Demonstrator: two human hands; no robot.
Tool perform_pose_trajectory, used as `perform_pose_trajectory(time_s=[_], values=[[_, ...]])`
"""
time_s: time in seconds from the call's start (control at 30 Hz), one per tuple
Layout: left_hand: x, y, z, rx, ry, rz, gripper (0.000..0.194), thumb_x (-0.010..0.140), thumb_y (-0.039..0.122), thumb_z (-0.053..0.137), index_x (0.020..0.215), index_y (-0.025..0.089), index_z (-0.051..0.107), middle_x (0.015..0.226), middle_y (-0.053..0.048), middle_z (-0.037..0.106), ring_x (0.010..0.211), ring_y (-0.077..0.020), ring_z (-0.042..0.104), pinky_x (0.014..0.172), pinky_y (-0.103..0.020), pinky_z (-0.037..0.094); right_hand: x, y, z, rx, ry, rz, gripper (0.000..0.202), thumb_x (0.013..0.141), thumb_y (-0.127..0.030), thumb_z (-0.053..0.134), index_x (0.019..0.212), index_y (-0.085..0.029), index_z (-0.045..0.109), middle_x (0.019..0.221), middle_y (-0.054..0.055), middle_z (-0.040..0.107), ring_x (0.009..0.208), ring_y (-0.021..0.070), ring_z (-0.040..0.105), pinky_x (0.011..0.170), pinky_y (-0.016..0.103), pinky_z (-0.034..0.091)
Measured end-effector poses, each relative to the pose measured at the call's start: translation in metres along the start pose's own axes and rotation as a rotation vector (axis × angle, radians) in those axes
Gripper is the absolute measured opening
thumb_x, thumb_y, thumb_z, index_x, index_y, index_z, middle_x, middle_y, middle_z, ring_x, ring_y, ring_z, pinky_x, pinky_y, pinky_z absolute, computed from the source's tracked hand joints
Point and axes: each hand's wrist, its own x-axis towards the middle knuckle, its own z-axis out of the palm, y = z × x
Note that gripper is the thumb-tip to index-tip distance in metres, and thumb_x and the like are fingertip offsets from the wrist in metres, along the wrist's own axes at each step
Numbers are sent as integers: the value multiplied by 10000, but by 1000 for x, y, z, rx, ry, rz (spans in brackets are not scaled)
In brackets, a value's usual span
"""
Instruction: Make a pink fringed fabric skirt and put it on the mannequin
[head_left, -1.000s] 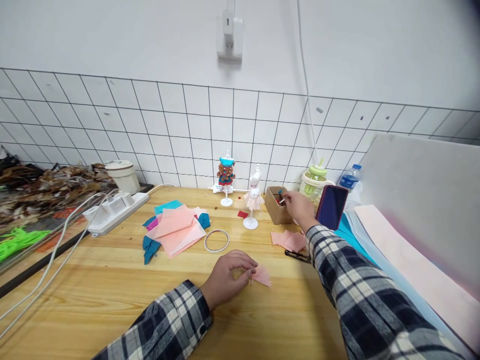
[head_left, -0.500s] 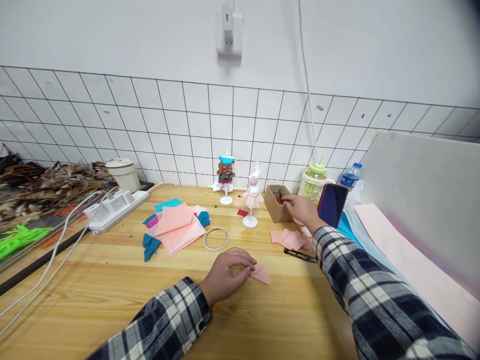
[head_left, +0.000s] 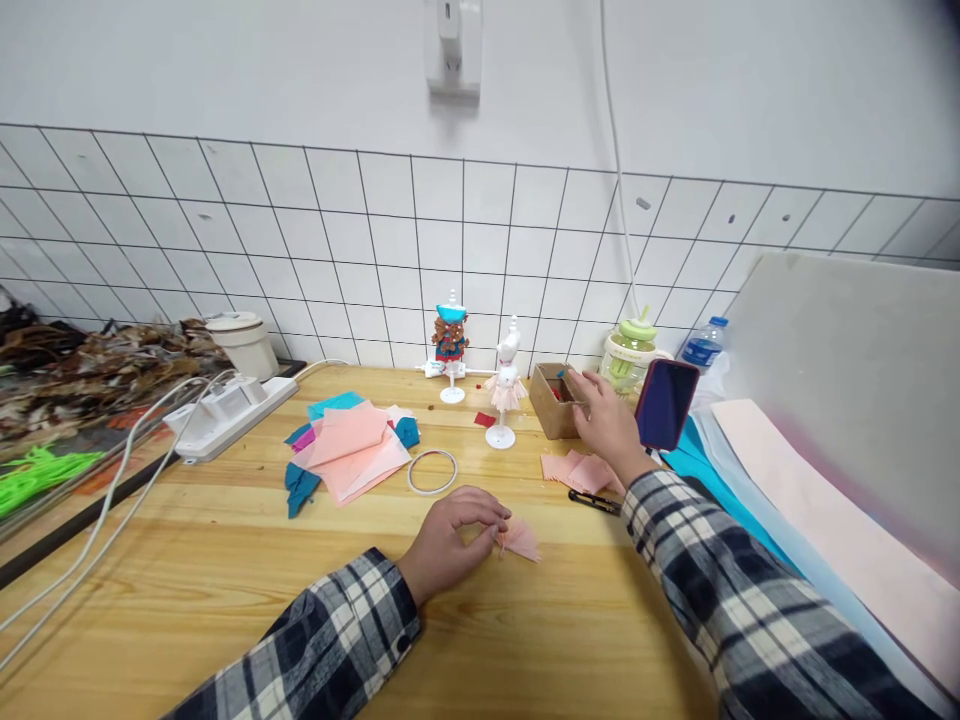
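My left hand pinches the narrow end of a small pink pleated piece of fabric, fanned out just above the wooden table. At the right side of a small brown cardboard box, my right hand has its fingers stretched out, with nothing visible in them. Small red and blue bits show inside the box. Below that hand lie several pink fabric pieces and black thread snips. A white mini dress form in a pink skirt stands left of the box.
Another dress form wears a brown and blue outfit. A ring lies near the pink and blue fabric pile. A phone leans upright by a green-lidded cup. Power strip and cables sit left.
My right hand has drawn back from inside the box toward its right edge, and its fingers have spread. My left hand keeps the pink piece in nearly the same spot.
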Motion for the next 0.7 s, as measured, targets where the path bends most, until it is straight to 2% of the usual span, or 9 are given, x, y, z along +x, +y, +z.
perform_pose_trajectory(time_s=[0.07,0.1,0.17,0.2,0.3,0.4,0.6,0.7], values=[[0,0,-1,12,12,11,169,762,81,605,794,191,729,862,-69,749,858,-180,669,798,-328,546,-23,-17,-1,152,148,23,428,889,-226,463,1314,-229,509,1217,97,592,1067,244,575,839,377,499],[0,0,-2,18,14,15,167,764,81,604,790,192,726,859,-68,747,854,-179,667,795,-326,545,-37,-27,0,247,166,29,374,896,-242,471,1263,-221,537,1095,82,636,957,224,603,787,359,508],[0,1,-2,28,15,21,165,767,82,605,791,194,723,857,-64,744,853,-176,663,798,-325,540,-68,-46,4,434,126,33,288,904,-257,485,1174,-207,571,901,48,648,730,177,597,644,310,502],[0,1,-3,33,13,21,163,770,84,606,795,195,721,858,-63,743,856,-175,660,804,-327,537,-82,-56,6,500,91,0,263,904,-252,497,1149,-205,583,864,40,644,714,168,590,644,303,495],[0,3,-3,52,6,18,147,778,101,609,798,196,720,856,-64,736,870,-180,653,825,-338,529,-112,-76,10,590,-17,-297,191,872,-227,571,1045,-237,653,858,37,661,784,169,596,702,303,477],[0,4,-4,86,-5,-7,134,783,129,609,794,197,724,826,-63,730,866,-189,650,828,-348,527,-120,-83,10,553,-61,-431,222,875,-213,585,1068,-272,678,871,40,683,768,168,581,666,294,447],[2,8,-6,116,-94,-33,146,796,159,591,750,212,719,819,-46,747,942,-209,635,864,-356,510,-115,-81,3,493,-116,-414,170,894,-270,574,994,-273,712,860,44,698,748,175,566,665,312,427],[4,10,-5,105,-104,-52,146,811,181,589,750,204,720,799,-50,739,862,-193,645,821,-337,512,-114,-82,-1,559,-147,-358,150,896,-280,564,895,-249,710,845,45,686,768,173,574,695,311,435]])
